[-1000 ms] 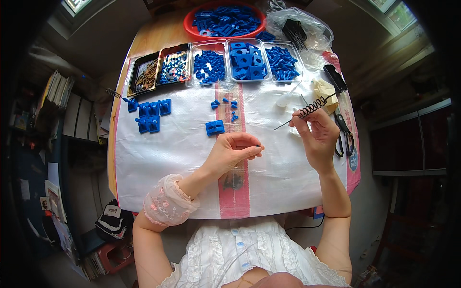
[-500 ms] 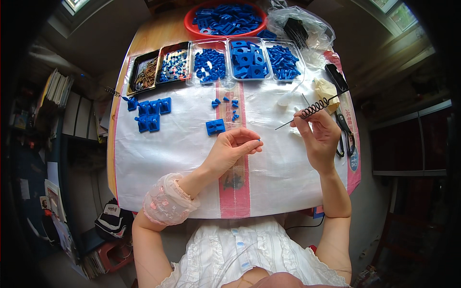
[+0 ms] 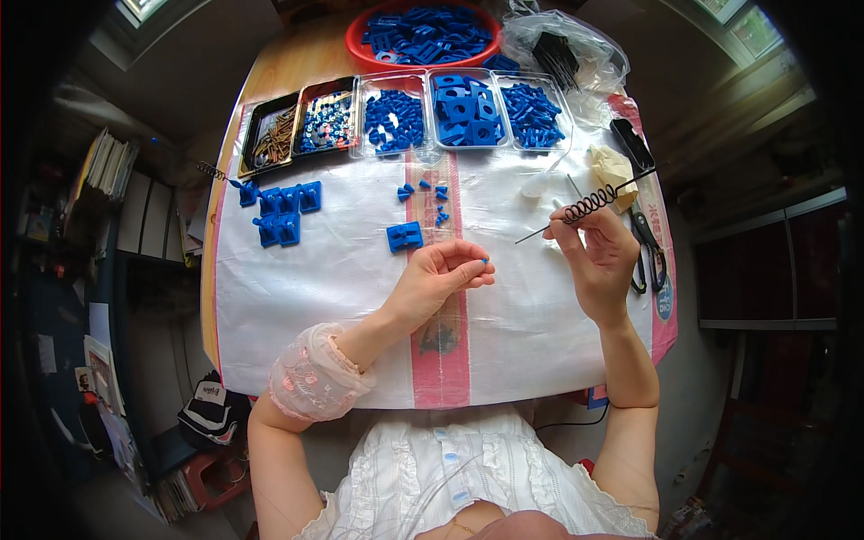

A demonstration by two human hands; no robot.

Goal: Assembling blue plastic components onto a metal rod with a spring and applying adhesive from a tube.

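Between the thumb and fingertips of my left hand (image 3: 436, 277) is a small blue piece (image 3: 485, 261), mostly hidden by the fingers. My right hand (image 3: 596, 261) grips a black coiled spring (image 3: 589, 207) with straight ends. One thin end points down to the left, toward my left hand but apart from it. Just beyond my left hand lies a blue square block (image 3: 405, 237). Several small blue plastic pegs (image 3: 441, 193) are scattered past it. Off to the left sits a cluster of blue blocks (image 3: 288, 200), with another coiled spring (image 3: 211, 170) at its left end.
Along the back stand a black tray of brown screws (image 3: 274, 142), a tray of small nuts (image 3: 327, 120) and clear boxes of blue parts (image 3: 466, 112). Behind them are a red basin (image 3: 358, 56) and a plastic bag (image 3: 598, 58). Black scissors (image 3: 650, 247) lie right.
Both hands stay nearly in place. The spring in my right hand has tilted very slightly, and the blue piece in my left fingertips shows a little more.
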